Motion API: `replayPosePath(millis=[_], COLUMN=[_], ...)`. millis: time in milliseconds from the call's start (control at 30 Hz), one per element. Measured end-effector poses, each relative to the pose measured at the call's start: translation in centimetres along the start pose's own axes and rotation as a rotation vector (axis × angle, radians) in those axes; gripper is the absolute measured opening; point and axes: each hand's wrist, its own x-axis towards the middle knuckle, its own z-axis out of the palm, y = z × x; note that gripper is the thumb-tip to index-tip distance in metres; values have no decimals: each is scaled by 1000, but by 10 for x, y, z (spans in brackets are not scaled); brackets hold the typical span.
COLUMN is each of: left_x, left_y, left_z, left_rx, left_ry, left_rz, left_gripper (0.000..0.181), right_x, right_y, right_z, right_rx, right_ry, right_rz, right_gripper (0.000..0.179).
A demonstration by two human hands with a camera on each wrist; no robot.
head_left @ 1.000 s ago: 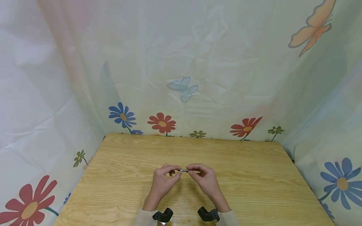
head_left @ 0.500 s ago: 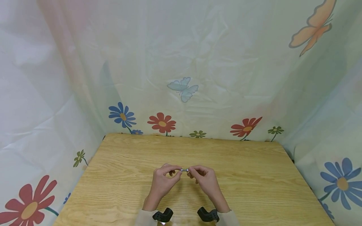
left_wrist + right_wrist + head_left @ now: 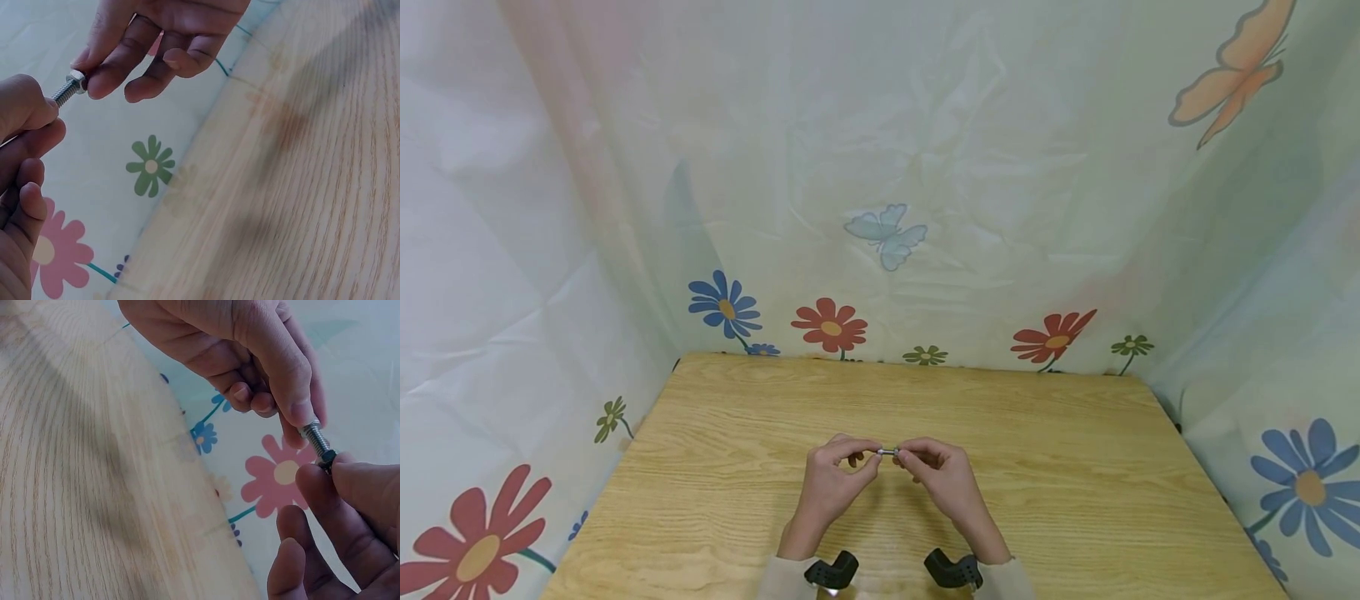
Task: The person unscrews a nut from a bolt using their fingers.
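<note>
A pale cloth backdrop printed with coloured flowers and butterflies point(image 3: 985, 167) stands behind and at both sides of a light-brown, wood-grained tabletop point(image 3: 1075, 450). Above the tabletop's near half, a bare left hand point(image 3: 835, 482) and a bare right hand point(image 3: 946, 479) face each other, their fingertips close but apart. Black curved wrist-worn devices point(image 3: 832, 572) sit by both cream sleeves point(image 3: 787, 579). A slim, silver, threaded metal bolt point(image 3: 64, 94) spans the gap between the hands — the left thumb and forefinger pinch one end of its shaft. The right thumb and forefinger close on the small hexagonal metal piece point(image 3: 77, 81) at the other end — head or nut, I cannot tell; the right hand's remaining fingers curl loosely.
</note>
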Motion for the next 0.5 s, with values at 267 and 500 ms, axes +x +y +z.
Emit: replayPosePath(millis=[267,500], left_x=[0,0], left_y=[-1,2], left_z=[-1,-2], left_rx=[24,25], left_ry=[-9,-28], left_rz=[7,-31], left_gripper=[15,14], right_x=[0,-1], right_y=[1,-4], right_z=[2,2], right_rx=[34,51], right_ry=[3,7], right_rz=[-24,-80], right_gripper=[19,26])
